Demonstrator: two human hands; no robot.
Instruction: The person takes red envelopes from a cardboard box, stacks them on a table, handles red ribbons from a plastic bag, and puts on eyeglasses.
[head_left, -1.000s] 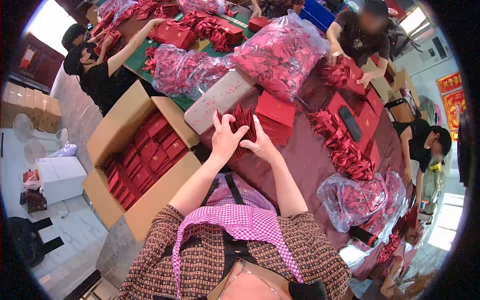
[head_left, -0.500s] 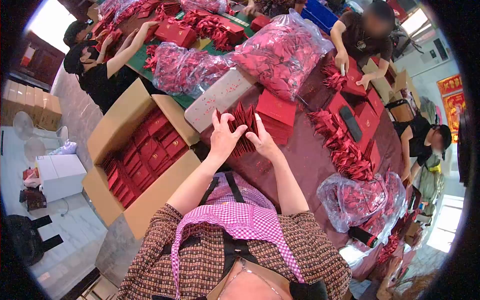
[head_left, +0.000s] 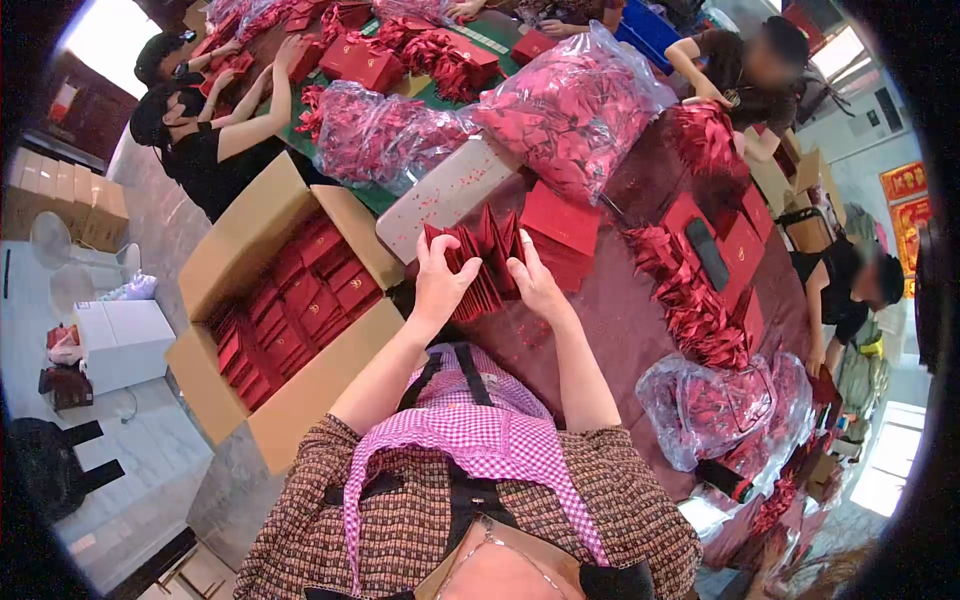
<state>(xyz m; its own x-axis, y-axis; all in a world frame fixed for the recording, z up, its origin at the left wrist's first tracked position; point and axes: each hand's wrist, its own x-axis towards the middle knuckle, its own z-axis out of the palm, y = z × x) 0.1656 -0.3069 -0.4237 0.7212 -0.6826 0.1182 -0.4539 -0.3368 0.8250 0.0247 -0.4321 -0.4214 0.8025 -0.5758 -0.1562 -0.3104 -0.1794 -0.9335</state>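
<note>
Left hand (head_left: 438, 288), right hand (head_left: 539, 287) — now farther apart, cards (head_left: 483, 291) between

The left forearm (head_left: 385, 378) and right forearm (head_left: 582, 372) stretched from the near side toward the far, angling closer together. The left hand (head_left: 438, 288) and right hand (head_left: 538, 288) stood side by side, slightly apart, gripping with bent fingers, their thumbs turned inward.

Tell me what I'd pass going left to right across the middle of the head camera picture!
White box → open cardboard box → left hand → right hand (folded red packets held between them) → dark oblong thing → red-and-gold wall posters.
</note>
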